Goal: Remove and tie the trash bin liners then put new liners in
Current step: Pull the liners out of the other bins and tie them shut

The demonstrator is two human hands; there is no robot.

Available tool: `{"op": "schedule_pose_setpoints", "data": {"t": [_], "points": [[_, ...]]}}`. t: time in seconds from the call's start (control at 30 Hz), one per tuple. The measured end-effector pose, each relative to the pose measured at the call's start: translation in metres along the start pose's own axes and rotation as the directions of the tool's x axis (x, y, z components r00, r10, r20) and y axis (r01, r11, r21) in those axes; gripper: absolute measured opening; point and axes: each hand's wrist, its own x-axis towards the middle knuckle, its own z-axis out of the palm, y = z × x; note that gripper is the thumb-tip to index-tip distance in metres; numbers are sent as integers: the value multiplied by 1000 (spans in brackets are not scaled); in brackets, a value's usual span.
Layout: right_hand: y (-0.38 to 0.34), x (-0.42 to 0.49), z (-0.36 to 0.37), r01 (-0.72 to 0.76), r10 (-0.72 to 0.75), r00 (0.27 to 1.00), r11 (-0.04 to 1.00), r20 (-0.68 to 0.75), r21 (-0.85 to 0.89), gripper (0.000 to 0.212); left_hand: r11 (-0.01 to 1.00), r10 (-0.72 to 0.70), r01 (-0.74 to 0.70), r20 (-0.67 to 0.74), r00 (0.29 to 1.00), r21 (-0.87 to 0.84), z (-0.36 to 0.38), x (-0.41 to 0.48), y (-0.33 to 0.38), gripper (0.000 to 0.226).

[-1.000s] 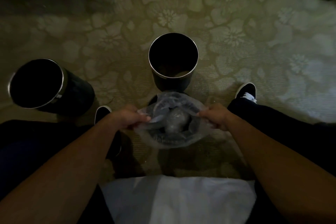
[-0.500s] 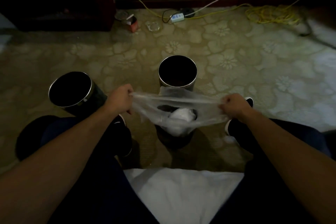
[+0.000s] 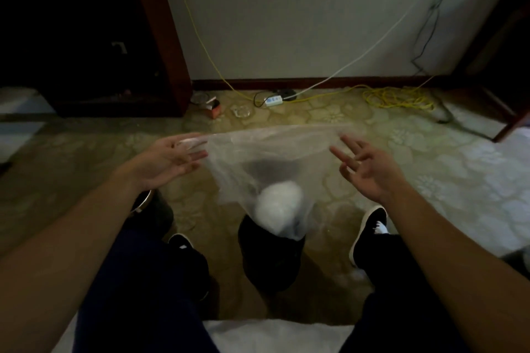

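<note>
Left hand (image 3: 172,159): palm up, fingers straight, released rather than clenched. The liner's rim lay across its fingertips, and I could not tell whether anything pinched it.
Right hand (image 3: 370,170): fingers spread and loose, grasping nothing. The liner's other corner sat just past its fingertips, seemingly apart from them.
Liner (image 3: 266,157): clear film was stretched between the hands and sagged below them, with a white wad (image 3: 279,206) in its bottom, right at the mouth of the dark bin (image 3: 269,255).
Main risk: with no firm hold on either side, the loaded liner would probably fall. The wad's weight could drag the open mouth over and spill rubbish onto the carpet (image 3: 338,209).
Tear risk: a hurried snatch at such thin film might rip or stretch the rim, leaving too little to knot.
Knock risk: a second bin (image 3: 152,206) stood under the left forearm, and a quick lunge could tip it.
</note>
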Motion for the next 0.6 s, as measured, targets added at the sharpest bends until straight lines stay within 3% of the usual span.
{"op": "schedule_pose_setpoints", "data": {"t": [0.07, 0.17, 0.27, 0.3, 0.37, 0.43, 0.57, 0.6], "points": [[-10, -3, 7, 143, -138, 990, 939, 39, -314, 50, 969, 113, -80, -128, 985, 235, 4, 0, 10, 43], [-23, -5, 21, 324, -353, 930, 648, 105, -689, 48, 773, 367, -154, -237, 899, 615, 16, -6, 28, 23], [-39, -7, 41, 336, -620, 779, 290, 92, -896, 33, 510, 504, -79, -223, 834, 856, 34, -10, 53, 8], [-45, -8, 48, 319, -670, 733, 185, 118, -930, 32, 466, 506, -60, -210, 837, 883, 41, -11, 60, 6], [-56, -7, 67, 353, -684, 699, 77, 208, -932, 31, 438, 498, -83, -165, 851, 895, 52, -14, 71, 8], [-67, -7, 85, 440, -656, 700, 86, 281, -894, 29, 442, 510, -135, -124, 851, 887, 66, -18, 83, 13], [-74, -12, 125, 567, -459, 801, 375, 385, -734, 32, 396, 501, -216, -12, 865, 893, 94, -17, 107, 26], [-73, -13, 135, 581, -405, 805, 397, 433, -710, 37, 419, 482, -253, 23, 876, 872, 104, -16, 111, 26]]}}
